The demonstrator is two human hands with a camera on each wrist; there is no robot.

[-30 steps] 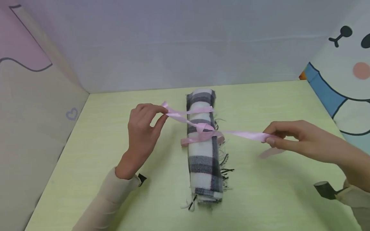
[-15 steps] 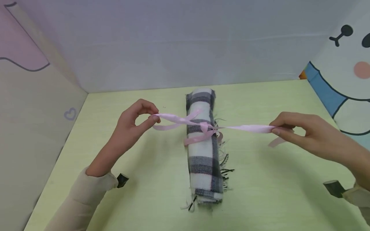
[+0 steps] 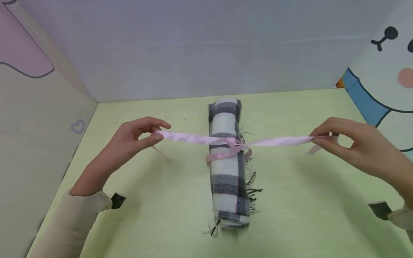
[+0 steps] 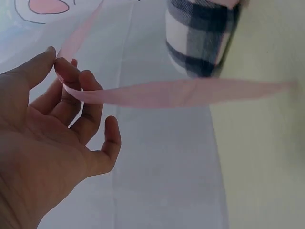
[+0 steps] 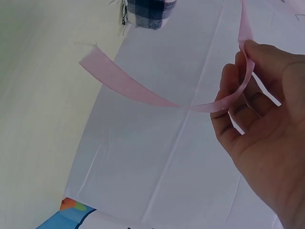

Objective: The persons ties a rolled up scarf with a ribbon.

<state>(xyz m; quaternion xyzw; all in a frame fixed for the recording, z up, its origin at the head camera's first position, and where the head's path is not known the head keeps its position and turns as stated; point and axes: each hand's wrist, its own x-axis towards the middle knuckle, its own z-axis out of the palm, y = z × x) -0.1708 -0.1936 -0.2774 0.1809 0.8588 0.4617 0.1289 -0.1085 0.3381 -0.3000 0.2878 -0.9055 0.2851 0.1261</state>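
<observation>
A rolled plaid scarf, grey and white with fringe, lies lengthwise on the table. Pink ribbon crosses its upper half, with a small knot on top. My left hand pinches one ribbon end between thumb and forefinger, left of the scarf; its loose tail trails past the fingers in the left wrist view. On the other side my right hand pinches the opposite end, and a free tail hangs from it. Both stretches run nearly straight to the knot. Another pink strip lies across the scarf just below.
The pale yellow-green table is bounded by a whitish back wall and a left side panel. A cartoon-printed panel stands at the right. Fringe threads spread from the scarf's right edge.
My left hand has drawn leftward along with its ribbon end, and my right hand has shifted a little right and up. The ribbon between them has straightened; the scarf stays in place.
</observation>
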